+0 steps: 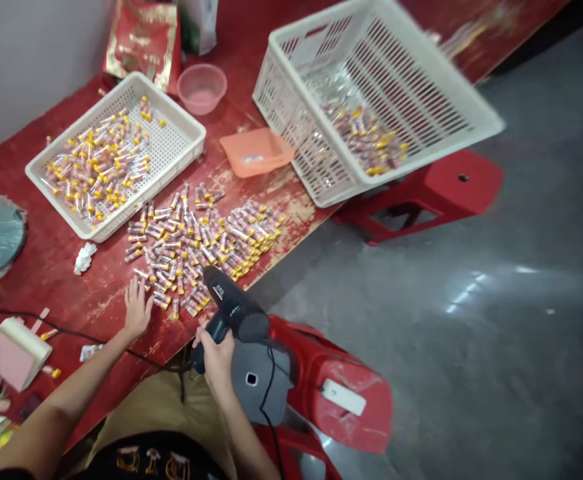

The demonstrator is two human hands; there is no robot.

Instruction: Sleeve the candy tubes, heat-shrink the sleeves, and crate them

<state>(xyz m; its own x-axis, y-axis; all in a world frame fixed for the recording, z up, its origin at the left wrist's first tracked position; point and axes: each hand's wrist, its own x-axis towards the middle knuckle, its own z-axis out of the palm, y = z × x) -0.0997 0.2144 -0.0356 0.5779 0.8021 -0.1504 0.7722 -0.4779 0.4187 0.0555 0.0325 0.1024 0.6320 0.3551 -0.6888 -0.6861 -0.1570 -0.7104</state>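
Observation:
My right hand (pixel 216 357) is wrapped round the handle of a black hair dryer (pixel 236 308). Its nozzle points up and left over the near edge of a spread of small clear tubes with yellow caps (pixel 181 243). These tubes lie on the worn red table (pixel 91 293), many side by side. My left hand (pixel 138 308) rests at the left edge of the spread, fingers stretched out, with nothing visible in it. Behind the spread, a shallow white tray (pixel 114 229) holds more yellow-capped tubes.
A large white slatted crate (pixel 316 190) with more tubes stands tilted at the back right. Beside it are an orange tray (pixel 258 152) and a pink bowl (pixel 202 89). Red stools (pixel 356 407) stand at the right, one bearing a white power strip (pixel 344 397). A black cord crosses the table.

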